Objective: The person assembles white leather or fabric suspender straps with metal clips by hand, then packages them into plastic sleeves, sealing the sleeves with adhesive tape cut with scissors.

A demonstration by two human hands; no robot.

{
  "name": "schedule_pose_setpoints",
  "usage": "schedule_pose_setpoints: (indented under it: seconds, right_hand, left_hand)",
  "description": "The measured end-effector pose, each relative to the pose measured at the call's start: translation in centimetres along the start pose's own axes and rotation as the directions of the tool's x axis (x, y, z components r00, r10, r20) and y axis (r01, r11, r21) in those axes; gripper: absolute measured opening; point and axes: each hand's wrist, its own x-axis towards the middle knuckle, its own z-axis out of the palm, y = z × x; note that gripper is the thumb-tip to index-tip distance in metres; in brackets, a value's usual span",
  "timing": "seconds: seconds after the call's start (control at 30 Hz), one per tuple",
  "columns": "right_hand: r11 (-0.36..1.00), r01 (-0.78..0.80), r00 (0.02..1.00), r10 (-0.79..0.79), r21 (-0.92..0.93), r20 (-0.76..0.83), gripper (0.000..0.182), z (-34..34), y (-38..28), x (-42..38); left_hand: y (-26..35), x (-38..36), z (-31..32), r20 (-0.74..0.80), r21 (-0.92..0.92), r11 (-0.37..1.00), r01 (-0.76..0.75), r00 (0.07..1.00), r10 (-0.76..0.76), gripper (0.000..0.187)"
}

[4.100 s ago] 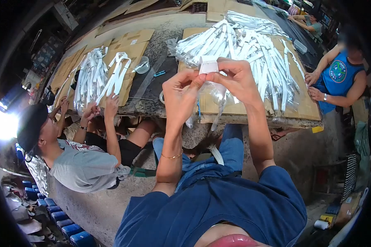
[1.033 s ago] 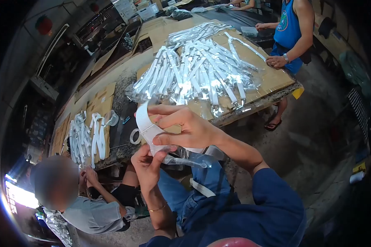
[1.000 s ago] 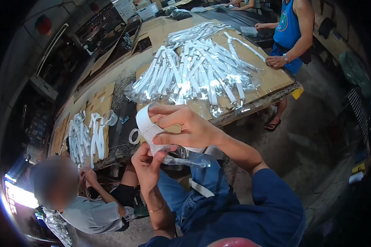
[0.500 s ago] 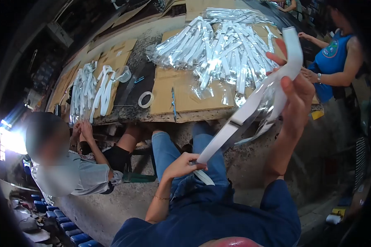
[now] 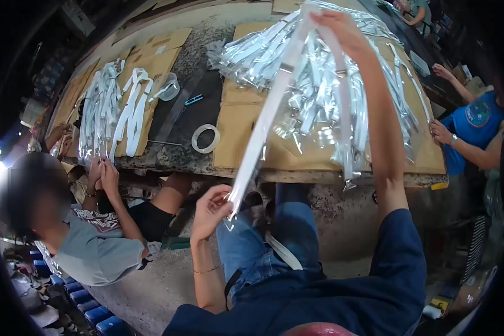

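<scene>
A long white strap (image 5: 261,130) in clear plastic stretches between my two hands. Near its lower end, my left hand (image 5: 213,211) pinches the strap and its shiny wrapper above my lap. My right hand (image 5: 341,32) grips the folded top of the strap, over the far part of the table, and a second length hangs down from it toward the table's front edge. Behind lies a large heap of wrapped white straps (image 5: 252,63) on cardboard. Another white strap (image 5: 285,252) rests across my lap.
A tape roll (image 5: 206,138), blue snips (image 5: 193,100), a clear cup (image 5: 168,88) and a smaller pile of straps (image 5: 99,112) lie on the table (image 5: 196,166) to the left. A person (image 5: 103,246) sits at the left; another person (image 5: 476,120) stands at the right.
My right hand has moved up and left over the heap, taking the strap's top with it. My left hand has shifted slightly left and up. The strap is now straighter.
</scene>
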Motion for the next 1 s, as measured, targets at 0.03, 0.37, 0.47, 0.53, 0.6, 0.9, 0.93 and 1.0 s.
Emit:
schedule_pose_setpoints:
  seconds: [0.03,0.37,0.47,0.53,0.6,0.9,0.93,1.0]
  right_hand:
    - [1.0,-0.03,0.999,0.03,0.005,0.013,0.032,1.7,3.1,2.4]
    - [0.476,-0.209,0.971,-0.006,-0.854,-0.241,0.057,7.6,25.9,13.6]
    - [0.58,-0.081,0.961,-0.171,-0.811,-0.219,0.06,11.1,21.3,7.7]
    - [0.639,0.098,0.974,-0.218,-0.763,-0.058,0.042,13.5,14.7,1.4]
    - [0.692,-0.05,0.978,0.18,-0.72,0.105,0.032,15.9,11.9,-4.5]
    - [0.634,-0.171,0.919,0.379,-0.754,0.111,0.032,23.9,11.6,-19.9]
    - [0.646,-0.185,0.942,0.333,-0.741,0.054,0.031,23.9,11.7,-20.3]
    - [0.654,-0.191,0.948,0.316,-0.732,0.034,0.028,23.8,11.3,-21.0]
  left_hand:
    - [-1.1,0.9,-1.5,-0.019,-0.023,0.999,-0.022,1.0,0.022,0.041]
    - [-3.3,5.3,-6.8,-0.209,0.201,0.972,0.121,0.975,-0.079,0.04]
    - [-4.2,5.4,-6.6,-0.26,0.187,0.976,0.111,0.964,-0.06,0.036]
    - [-4.5,5.3,-6.2,-0.326,0.249,0.963,0.107,0.945,-0.021,0.031]
    - [-4.8,5.1,-6.0,-0.352,0.303,0.948,0.1,0.936,0.014,0.029]
    - [-1.9,3.0,-2.1,-0.362,0.727,0.678,-0.108,0.778,0.513,0.011]
    - [-2.0,2.2,-1.6,-0.36,0.71,0.691,-0.138,0.773,0.523,0.009]
    - [-2.8,0.6,-0.6,-0.327,0.707,0.69,-0.154,0.794,0.512,0.008]
